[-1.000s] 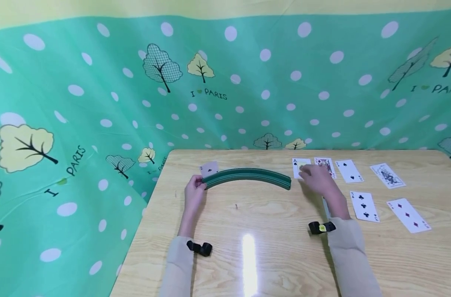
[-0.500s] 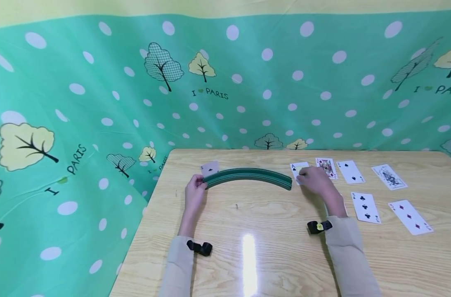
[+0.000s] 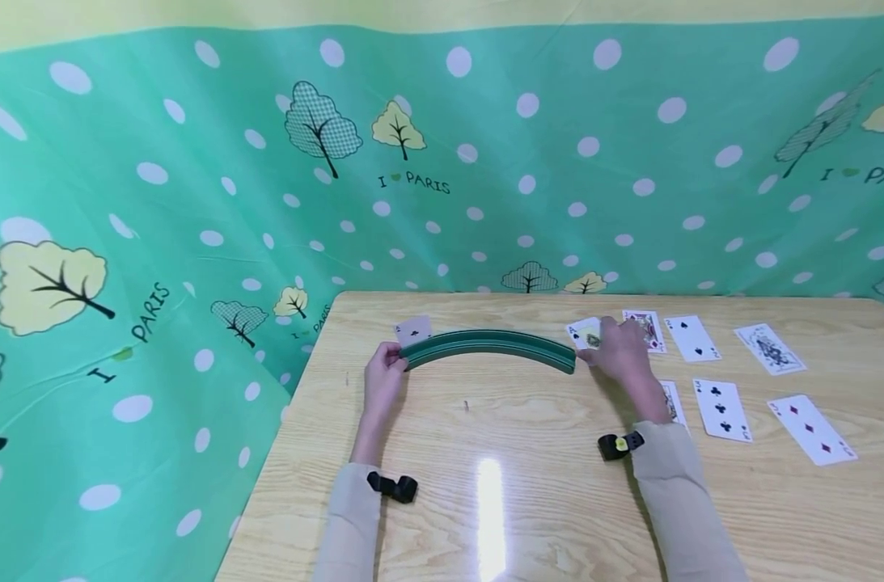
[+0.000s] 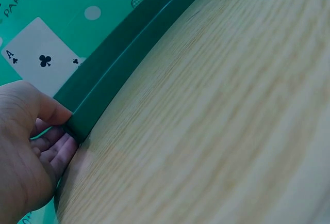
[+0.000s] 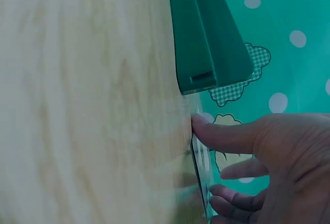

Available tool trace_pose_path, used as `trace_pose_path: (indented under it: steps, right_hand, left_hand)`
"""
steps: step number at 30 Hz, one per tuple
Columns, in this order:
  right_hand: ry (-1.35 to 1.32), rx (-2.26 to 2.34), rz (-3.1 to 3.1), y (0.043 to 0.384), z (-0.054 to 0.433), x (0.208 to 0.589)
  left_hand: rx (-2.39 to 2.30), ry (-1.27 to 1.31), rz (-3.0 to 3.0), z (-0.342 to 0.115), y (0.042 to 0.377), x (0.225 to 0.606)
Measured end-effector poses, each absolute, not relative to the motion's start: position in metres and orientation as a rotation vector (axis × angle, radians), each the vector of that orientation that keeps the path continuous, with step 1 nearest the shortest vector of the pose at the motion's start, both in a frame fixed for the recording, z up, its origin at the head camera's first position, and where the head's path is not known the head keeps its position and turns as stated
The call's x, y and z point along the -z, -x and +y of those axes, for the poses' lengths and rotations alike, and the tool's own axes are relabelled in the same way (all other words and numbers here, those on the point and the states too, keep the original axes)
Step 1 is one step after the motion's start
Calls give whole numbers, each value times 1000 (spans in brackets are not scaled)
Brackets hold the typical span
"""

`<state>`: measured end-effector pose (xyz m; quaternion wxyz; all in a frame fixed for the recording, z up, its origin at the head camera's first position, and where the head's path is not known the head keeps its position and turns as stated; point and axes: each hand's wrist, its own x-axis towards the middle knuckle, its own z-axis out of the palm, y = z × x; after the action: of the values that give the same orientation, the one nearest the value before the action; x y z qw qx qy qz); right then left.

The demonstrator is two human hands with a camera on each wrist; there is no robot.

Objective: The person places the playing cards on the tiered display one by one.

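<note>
Fingers [image 5: 232,198] of R hand [image 3: 622,352], half-curled, pinch ace of spades [image 3: 584,332] just beside green rack [image 3: 488,341], L hand [image 3: 383,378] pinching its L end; prob. card-loading step, next needs lift & slot-in.

A person with long, pale beige sleeves; the left sleeve [image 3: 350,525] fills a strip at the bottom of the head view, left of centre, and looks plain and mostly smooth; the right sleeve [image 3: 682,501], at the lower right, is the same plain beige, with soft creases and folds in the cloth close to the cuff; each cuff ends at the wrist, leaving the left hand [image 3: 385,376] and the right hand [image 3: 622,352] bare; over the left cuff sits a small black wrist camera [image 3: 405,489] on a dark band, blocky with a rounded end; over the right cuff is a matching black camera [image 3: 607,448], its band marked by a small round yellow spot [image 3: 621,444].
</note>
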<state>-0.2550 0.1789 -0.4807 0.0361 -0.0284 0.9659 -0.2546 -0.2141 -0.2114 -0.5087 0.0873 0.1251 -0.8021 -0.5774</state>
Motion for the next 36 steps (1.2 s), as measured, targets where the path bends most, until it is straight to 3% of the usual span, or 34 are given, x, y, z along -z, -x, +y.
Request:
trace_pose_path:
  steps: [9, 36]
  right_hand:
    - [-63, 947, 2865, 257, 182, 480]
    - [-166, 1217, 2977, 253, 186, 474]
  left_hand:
    - [1719, -377, -2388, -212, 214, 509]
    - [1743, -354, -2382, -212, 212, 510]
